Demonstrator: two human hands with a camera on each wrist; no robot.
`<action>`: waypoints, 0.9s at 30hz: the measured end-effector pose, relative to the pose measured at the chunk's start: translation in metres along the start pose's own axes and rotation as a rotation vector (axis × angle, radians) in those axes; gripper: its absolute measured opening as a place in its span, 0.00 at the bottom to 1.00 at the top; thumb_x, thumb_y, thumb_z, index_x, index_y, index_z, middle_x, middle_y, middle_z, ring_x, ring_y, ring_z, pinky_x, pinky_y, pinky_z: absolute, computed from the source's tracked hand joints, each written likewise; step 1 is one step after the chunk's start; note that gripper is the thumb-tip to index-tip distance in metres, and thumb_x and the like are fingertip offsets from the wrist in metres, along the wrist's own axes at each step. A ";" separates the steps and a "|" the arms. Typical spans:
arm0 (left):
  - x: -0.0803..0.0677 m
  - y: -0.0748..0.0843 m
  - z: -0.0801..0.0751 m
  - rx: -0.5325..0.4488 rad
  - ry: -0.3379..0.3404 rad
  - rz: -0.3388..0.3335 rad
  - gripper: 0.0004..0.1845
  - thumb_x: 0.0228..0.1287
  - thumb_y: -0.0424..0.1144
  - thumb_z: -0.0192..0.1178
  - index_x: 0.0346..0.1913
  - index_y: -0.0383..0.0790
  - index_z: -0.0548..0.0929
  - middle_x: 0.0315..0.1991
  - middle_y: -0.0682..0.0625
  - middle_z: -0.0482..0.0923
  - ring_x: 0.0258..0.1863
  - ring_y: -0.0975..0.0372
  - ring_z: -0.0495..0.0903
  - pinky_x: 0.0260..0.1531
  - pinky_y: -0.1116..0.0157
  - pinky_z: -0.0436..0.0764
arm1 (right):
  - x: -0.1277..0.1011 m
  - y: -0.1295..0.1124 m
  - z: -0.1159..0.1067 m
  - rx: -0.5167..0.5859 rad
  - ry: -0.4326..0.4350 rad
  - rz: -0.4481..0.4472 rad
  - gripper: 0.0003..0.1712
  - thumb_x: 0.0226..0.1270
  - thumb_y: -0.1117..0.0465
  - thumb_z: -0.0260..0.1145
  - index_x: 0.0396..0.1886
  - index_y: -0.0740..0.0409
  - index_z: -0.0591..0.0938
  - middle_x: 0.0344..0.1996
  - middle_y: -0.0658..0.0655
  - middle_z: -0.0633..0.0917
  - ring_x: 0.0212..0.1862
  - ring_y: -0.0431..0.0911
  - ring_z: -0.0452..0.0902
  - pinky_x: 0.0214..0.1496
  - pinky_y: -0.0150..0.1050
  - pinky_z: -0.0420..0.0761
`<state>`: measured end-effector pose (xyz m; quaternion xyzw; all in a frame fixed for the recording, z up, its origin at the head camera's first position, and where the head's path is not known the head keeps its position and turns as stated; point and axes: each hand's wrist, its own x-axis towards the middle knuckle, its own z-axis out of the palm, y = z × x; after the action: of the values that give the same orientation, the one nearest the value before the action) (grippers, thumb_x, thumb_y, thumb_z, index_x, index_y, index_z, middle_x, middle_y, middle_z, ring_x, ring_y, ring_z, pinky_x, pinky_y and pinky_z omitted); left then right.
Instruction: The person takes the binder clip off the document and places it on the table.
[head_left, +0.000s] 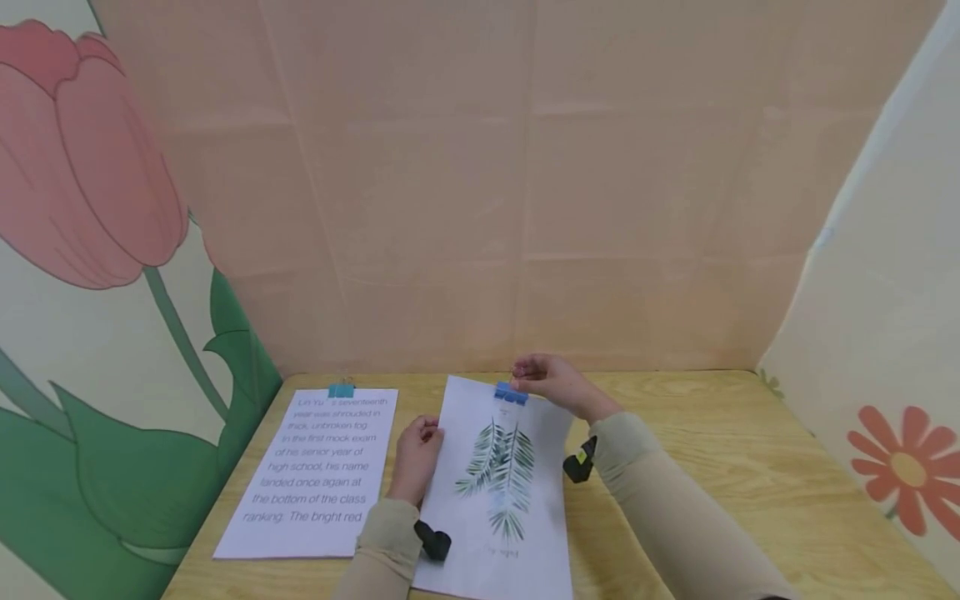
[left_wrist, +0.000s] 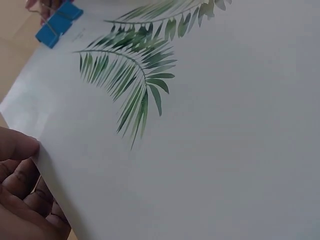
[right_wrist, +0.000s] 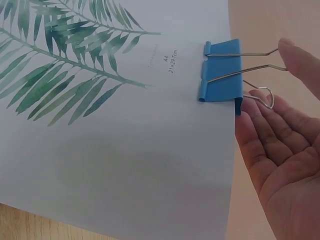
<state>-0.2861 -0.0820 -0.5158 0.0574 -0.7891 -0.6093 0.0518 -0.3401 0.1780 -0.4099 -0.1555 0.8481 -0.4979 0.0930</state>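
Note:
A white sheet printed with green palm leaves (head_left: pixel 498 500) lies on the wooden table (head_left: pixel 712 467). A blue binder clip (head_left: pixel 511 393) is clamped on its far edge. My right hand (head_left: pixel 547 382) pinches the clip's wire handles. In the right wrist view the thumb sits on the upper handle and the fingers (right_wrist: pixel 260 125) lie under the lower one, beside the clip (right_wrist: pixel 222 70). My left hand (head_left: pixel 417 450) grips the sheet's left edge, thumb (left_wrist: pixel 15 145) on top and fingers curled underneath. The clip (left_wrist: pixel 58 22) also shows at the top left of the left wrist view.
A second sheet with printed text (head_left: pixel 315 475) lies to the left, held by a teal binder clip (head_left: pixel 341 390) at its far edge. Fabric walls (head_left: pixel 525 208) close the table in at the back and on both sides. Bare wood lies to the right.

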 end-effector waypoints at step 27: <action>0.002 -0.006 0.003 -0.032 -0.010 -0.042 0.09 0.74 0.32 0.58 0.52 0.36 0.83 0.42 0.47 0.85 0.43 0.55 0.80 0.47 0.55 0.80 | 0.004 0.000 0.007 0.097 0.166 -0.002 0.29 0.74 0.58 0.69 0.67 0.69 0.74 0.58 0.65 0.82 0.62 0.58 0.77 0.67 0.53 0.74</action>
<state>-0.2886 -0.0804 -0.5221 0.0701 -0.7783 -0.6230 0.0359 -0.3423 0.1712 -0.4135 -0.1101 0.8276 -0.5496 0.0293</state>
